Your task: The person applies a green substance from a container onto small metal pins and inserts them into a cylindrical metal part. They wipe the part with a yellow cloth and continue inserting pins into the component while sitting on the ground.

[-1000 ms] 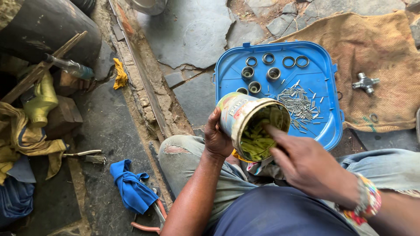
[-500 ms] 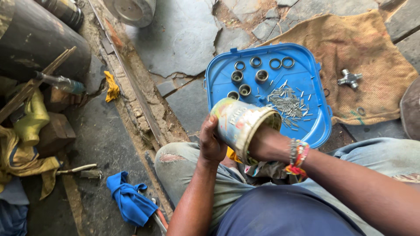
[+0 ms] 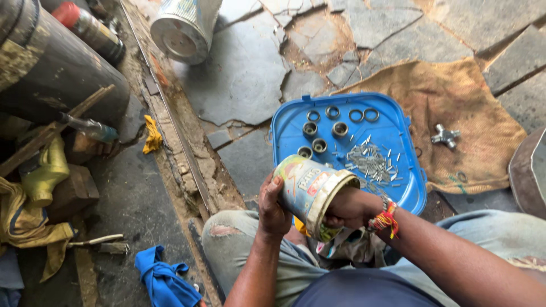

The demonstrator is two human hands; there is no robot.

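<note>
Left hand [image 3: 274, 211] wraps around the side of a printed tin can [image 3: 311, 190], fingers curled on its wall, holding it tilted over the lap with the open mouth facing right. Right hand [image 3: 348, 207] is plunged into the can's mouth; fingers hidden inside, so whether they pinch anything cannot be told. A red and yellow thread band [image 3: 385, 219] sits on that wrist. Just beyond the can, a blue plastic lid [image 3: 290, 125] lies on the stone floor, carrying small metal bearing cups [image 3: 339, 129], thin rings [image 3: 363, 115] and a loose heap of needle rollers [image 3: 369, 162]. Far right, a metal cross piece [image 3: 445, 136] rests on burlap sacking [image 3: 483, 108]. Near left, a blue rag [image 3: 162, 278].
</note>
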